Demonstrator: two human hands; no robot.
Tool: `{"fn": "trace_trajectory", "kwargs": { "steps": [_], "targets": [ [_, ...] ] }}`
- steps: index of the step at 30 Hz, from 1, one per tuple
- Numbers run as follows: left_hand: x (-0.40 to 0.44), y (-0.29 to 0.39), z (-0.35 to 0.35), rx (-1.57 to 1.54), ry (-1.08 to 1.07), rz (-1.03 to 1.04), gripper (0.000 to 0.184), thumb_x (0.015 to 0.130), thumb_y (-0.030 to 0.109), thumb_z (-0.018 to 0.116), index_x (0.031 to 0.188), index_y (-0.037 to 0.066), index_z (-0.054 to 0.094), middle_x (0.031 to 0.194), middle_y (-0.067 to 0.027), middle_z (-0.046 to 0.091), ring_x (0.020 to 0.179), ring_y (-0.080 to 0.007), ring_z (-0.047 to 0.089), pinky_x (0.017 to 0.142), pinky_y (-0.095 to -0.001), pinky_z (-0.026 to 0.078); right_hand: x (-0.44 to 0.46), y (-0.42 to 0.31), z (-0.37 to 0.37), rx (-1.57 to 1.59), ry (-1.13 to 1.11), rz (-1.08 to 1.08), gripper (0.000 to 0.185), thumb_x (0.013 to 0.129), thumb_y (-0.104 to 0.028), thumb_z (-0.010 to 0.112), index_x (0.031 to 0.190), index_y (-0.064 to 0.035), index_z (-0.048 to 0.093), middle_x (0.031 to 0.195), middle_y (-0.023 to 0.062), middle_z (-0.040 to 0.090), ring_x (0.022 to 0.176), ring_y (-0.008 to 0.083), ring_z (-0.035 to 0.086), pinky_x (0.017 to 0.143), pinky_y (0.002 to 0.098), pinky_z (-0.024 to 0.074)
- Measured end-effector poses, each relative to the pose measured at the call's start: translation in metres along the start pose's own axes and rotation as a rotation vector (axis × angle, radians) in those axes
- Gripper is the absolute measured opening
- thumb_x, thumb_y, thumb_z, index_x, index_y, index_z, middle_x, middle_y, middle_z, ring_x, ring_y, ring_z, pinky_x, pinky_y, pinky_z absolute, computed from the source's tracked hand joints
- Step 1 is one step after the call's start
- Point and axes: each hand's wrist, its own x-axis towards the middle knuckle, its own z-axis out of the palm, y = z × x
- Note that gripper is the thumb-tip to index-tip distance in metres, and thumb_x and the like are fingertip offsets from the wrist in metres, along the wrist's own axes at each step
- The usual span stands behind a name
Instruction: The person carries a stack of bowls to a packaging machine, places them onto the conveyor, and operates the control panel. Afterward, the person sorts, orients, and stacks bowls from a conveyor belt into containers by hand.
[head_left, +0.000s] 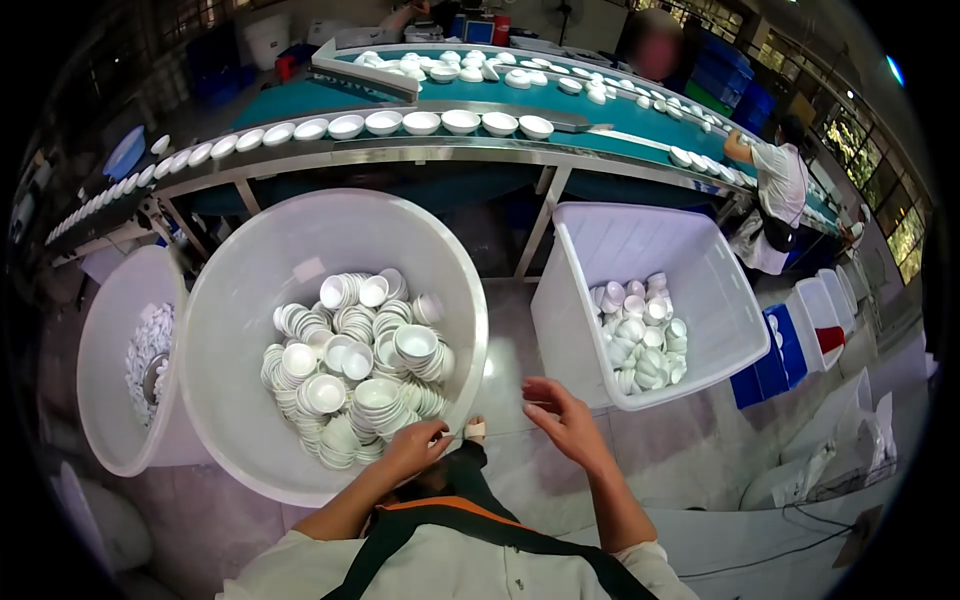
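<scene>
My left hand (418, 446) is at the near right rim of a large round white tub (240, 235), its fingers bent; whether they grip anything is too small to tell. Many stacks of white bowls (350, 355) lie inside that tub. My right hand (563, 420) hangs over the floor between the round tub and a square white bin (650, 235), fingers apart and nothing in them. White cups and bowls (640, 335) are heaped in the square bin.
Beyond the tubs runs a conveyor (400, 155) with a row of white bowls (421, 123). A co-worker (780, 190) stands at its right. Another round tub (105, 330) is at left, blue crates (770, 360) at right.
</scene>
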Motion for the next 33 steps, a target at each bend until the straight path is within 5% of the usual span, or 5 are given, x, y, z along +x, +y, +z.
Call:
{"fn": "trace_trajectory", "kwargs": {
  "steps": [5,10,16,25,33],
  "targets": [
    [0.075,-0.016,-0.002,-0.187,0.239,-0.185,0.018,0.077,0.017,0.06,0.088,0.003,0.058,0.075,-0.0135,0.061,0.07,-0.0267,0.06,0.062,-0.0338,0.046,0.119,0.007,-0.008,-0.065,-0.253,-0.162,0.056,0.079,-0.02,0.063,0.126,-0.0041,0.037,0.121,0.0134,0.046,0.111,0.0233,0.047,0.092,0.0345,0.0393],
    [0.198,-0.009,-0.008,-0.108,0.34,-0.038,0.019,0.076,0.015,0.06,0.09,0.002,0.056,0.081,-0.0147,0.061,0.075,-0.0295,0.058,0.066,-0.0356,0.046,0.23,0.01,-0.052,-0.123,-0.436,-0.174,0.067,0.076,-0.024,0.067,0.13,-0.0086,0.032,0.128,0.0126,0.041,0.115,0.0253,0.043,0.094,0.0364,0.0376],
    [0.291,0.004,-0.077,-0.122,0.449,0.088,0.022,0.076,0.012,0.06,0.094,0.002,0.055,0.082,-0.0127,0.06,0.078,-0.0284,0.058,0.07,-0.0356,0.045,0.356,0.003,-0.108,-0.018,-0.286,-0.135,0.072,0.075,-0.022,0.068,0.133,-0.0124,0.027,0.127,0.0164,0.039,0.117,0.0249,0.041,0.096,0.0367,0.0344],
    [0.461,-0.004,-0.216,0.268,0.651,0.204,0.025,0.072,0.009,0.062,0.095,0.002,0.055,0.082,-0.011,0.061,0.079,-0.027,0.057,0.071,-0.0348,0.043,0.609,-0.018,-0.241,-0.368,-0.101,-0.337,0.078,0.069,-0.042,0.07,0.13,-0.01,0.033,0.126,0.0188,0.041,0.119,0.0293,0.039,0.094,0.0406,0.0366],
    [0.655,-0.049,-0.318,0.575,0.581,-0.052,0.026,0.075,0.015,0.062,0.097,0.003,0.057,0.095,-0.0118,0.06,0.093,-0.0288,0.052,0.083,-0.0364,0.039,0.95,0.044,-0.258,-0.784,0.178,-0.802,0.061,0.061,-0.032,0.074,0.112,-0.0072,0.051,0.115,0.0165,0.05,0.108,0.0328,0.046,0.09,0.04,0.038]
  ]
}}
